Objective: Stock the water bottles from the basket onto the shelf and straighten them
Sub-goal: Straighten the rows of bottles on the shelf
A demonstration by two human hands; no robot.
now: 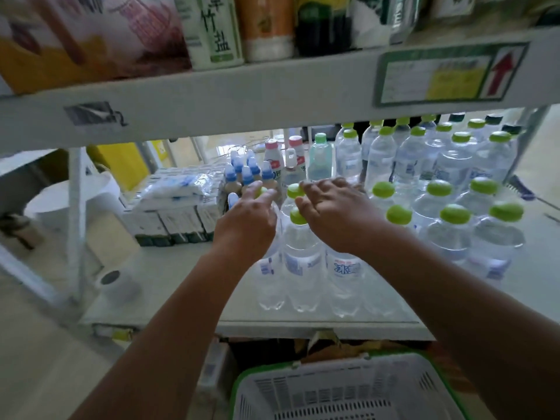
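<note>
Both hands on the middle shelf (pixel 188 268), among the near-left group of bottles (pixel 303 262) — clear plastic, green caps, blue labels. Left hand (pixel 247 225) spread over the leftmost bottle, fingers curled round its cap and shoulder; grasping lightly, by appearance. Right hand (pixel 336 213) laid flat across caps of adjoining bottles, fingers extended, not clenched; whether pressing or merely resting cannot be told. Remaining bottles in rows to the right and far right, upright, close-packed. Basket (pixel 348 392) below the shelf, near edge of view; visible part holds no bottles.

Handling, judged: filled, so moderately heavy and stable when upright. Thin walls likely to dent under a hard squeeze; smooth plastic possibly slippery. Best taken at the stiff neck just under the cap, or round the labelled waist for turning. Nudging at cap height risks tipping neighbours — pushing lower on the body safer. Stocking appears complete; straightening in hand.
</note>
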